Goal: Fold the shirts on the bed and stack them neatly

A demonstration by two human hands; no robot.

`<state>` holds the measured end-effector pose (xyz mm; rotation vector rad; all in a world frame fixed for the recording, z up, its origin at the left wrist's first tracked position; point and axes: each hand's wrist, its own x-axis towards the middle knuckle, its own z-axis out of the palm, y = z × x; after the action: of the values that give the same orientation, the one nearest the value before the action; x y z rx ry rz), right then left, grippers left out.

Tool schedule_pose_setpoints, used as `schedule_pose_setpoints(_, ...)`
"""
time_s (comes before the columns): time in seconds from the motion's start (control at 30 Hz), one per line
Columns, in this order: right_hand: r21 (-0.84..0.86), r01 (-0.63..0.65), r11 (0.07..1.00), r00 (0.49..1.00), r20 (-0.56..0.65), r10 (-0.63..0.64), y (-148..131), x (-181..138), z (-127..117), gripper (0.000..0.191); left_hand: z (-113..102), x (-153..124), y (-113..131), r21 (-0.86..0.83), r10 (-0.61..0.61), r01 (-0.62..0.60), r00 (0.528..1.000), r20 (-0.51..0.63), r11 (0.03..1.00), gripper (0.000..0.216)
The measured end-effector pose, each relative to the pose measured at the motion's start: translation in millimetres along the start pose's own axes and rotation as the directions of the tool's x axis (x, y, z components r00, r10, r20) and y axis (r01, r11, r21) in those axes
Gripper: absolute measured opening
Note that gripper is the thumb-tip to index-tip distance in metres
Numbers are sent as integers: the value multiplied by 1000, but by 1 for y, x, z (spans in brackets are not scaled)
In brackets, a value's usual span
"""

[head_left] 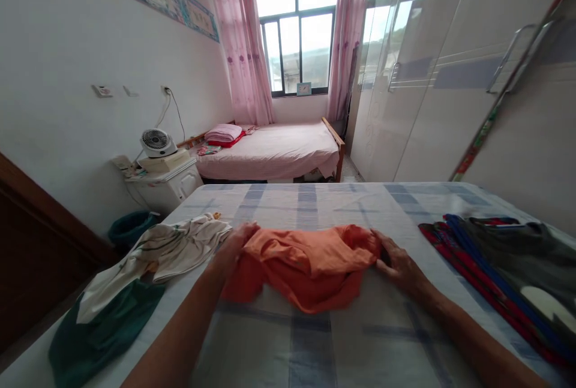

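Note:
A crumpled orange garment (310, 256) is stretched sideways between my hands, just above or on the checked bedsheet. My left hand (238, 243) has hold of its upper left edge, with the fingers partly hidden by the cloth. At the bunched right end, my right hand (399, 261) grips the cloth between thumb and fingers. The garment's lower part hangs loose toward me and is slightly blurred; its exact kind cannot be made out.
White clothing (180, 247) and a dark green cloth (105, 331) lie crumpled at left. A folded stack of dark, blue and red clothes (508, 262) lies at right on the checked sheet (310, 352). Beyond are a pink bed (279, 151), a nightstand with a fan (157, 142), and wardrobes (427, 106).

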<state>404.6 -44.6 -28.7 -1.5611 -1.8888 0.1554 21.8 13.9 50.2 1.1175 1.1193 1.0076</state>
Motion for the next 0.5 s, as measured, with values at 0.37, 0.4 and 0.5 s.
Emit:
schedule_pose_setpoints(0.37,253,-183,950,948,-211,239,-44,13,-41,26,19,-32,8,468,122,-233,959,256,852,30)
schedule_pose_setpoints(0.4,365,-230,902,926,-205,318,-47,18,-51,26,24,-37,14,390,72,-191,951,299,901,31)
schedule_pose_setpoints(0.5,669,-229,707,897,-136,420,-54,48,-72,22,38,-45,26,201,-21,-68,912,411,977,35)
